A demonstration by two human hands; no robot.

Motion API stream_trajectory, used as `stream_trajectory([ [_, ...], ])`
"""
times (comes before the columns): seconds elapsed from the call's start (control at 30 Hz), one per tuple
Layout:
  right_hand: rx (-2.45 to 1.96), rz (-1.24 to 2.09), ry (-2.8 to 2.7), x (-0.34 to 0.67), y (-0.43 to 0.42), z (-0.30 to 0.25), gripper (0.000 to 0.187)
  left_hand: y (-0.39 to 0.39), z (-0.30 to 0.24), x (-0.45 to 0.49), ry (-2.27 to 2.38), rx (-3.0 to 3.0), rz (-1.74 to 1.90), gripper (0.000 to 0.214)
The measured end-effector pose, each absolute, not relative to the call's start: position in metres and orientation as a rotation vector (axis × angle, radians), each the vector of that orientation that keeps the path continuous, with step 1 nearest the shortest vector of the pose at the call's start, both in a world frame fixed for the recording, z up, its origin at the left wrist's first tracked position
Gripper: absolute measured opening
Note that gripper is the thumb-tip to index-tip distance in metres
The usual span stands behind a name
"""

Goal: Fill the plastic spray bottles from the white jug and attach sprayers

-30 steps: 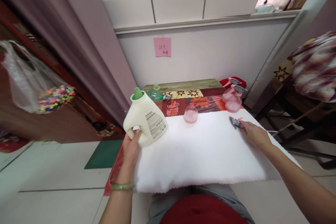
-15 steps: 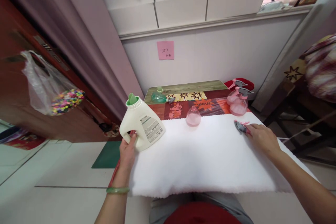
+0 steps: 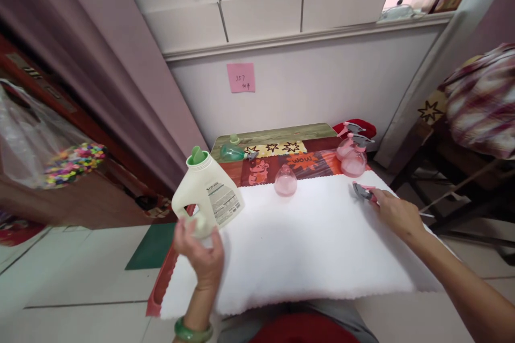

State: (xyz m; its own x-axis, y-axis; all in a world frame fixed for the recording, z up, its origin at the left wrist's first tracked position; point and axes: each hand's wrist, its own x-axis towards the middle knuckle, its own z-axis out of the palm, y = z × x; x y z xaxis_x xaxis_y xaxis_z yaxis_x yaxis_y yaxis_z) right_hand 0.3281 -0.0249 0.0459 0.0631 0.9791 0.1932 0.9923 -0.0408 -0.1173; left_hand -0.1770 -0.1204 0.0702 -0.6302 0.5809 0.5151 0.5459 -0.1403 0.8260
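Observation:
Off the handle of a cream detergent jug (image 3: 207,193), my left hand (image 3: 201,252) hovers with its fingers apart and slightly blurred. The jug stands upright at the table's left, its green-rimmed mouth uncapped. On the right, my right hand (image 3: 396,214) grips a pink and grey spray nozzle (image 3: 364,192) lying at the white cloth (image 3: 281,246). A small pink bottle (image 3: 285,182) without a nozzle stands upright at the cloth's far edge, between the hands. Beyond my right hand are pink spray bottles (image 3: 354,163) with nozzles fitted.
A green spray bottle (image 3: 232,151) lies on its side at the back left, beside a light green cap (image 3: 234,139). A bag of colourful pieces (image 3: 76,163) hangs at the left. A pink note (image 3: 241,77) sticks to the wall. A dark stool (image 3: 426,155) stands at the right.
My left hand has let go of the jug's handle and drawn back toward me. My right hand still holds the nozzle. The whole view has shifted slightly.

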Motion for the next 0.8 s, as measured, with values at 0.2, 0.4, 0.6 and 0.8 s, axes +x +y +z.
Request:
stream_trajectory([
  [0.2,-1.781,0.410,-1.602,0.307,-0.036,0.090,0.040,-0.073,0.060,-0.075,1.616,1.529,1.538,0.064],
  [0.4,-1.251,0.760,-1.099,0.276,-0.057,0.134,0.042,0.014,0.039,-0.024,1.568,1.449,1.433,0.113],
  [0.6,-1.097,0.713,-0.980,0.287,-0.064,0.154,0.032,0.047,0.031,-0.002,1.617,1.270,1.471,0.100],
  [0.8,-0.949,0.750,-0.968,0.271,-0.052,0.166,0.030,0.030,0.039,-0.016,1.426,1.167,1.550,0.098],
])
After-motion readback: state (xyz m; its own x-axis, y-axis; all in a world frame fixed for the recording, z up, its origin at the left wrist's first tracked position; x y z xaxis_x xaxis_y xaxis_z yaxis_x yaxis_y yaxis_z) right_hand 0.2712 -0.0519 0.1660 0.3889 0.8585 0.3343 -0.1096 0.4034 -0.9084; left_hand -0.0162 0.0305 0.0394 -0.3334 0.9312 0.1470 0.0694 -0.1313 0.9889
